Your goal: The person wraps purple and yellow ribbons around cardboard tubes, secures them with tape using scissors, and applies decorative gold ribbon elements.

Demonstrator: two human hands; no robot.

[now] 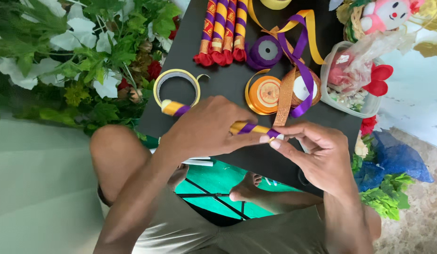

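Note:
My left hand (pixel 206 129) is wrapped around a stick (pixel 174 108) bound in spiralling yellow and purple ribbon, held level above a black table (pixel 214 84). My right hand (pixel 317 150) pinches the stick's right end, where purple and glittery gold ribbon (pixel 300 82) run up to the spools. An orange ribbon spool (pixel 265 93) and a gold one (pixel 304 88) lie just beyond my hands, a purple spool (pixel 267 51) behind them.
Several finished wrapped sticks with red tassels (pixel 223 30) lie at the table's far edge. A roll of tape (pixel 177 84) sits left. A clear plastic tub (pixel 352 75) stands right, a pink plush toy (pixel 385 16) beyond. Leafy artificial flowers (pixel 77 61) crowd the left.

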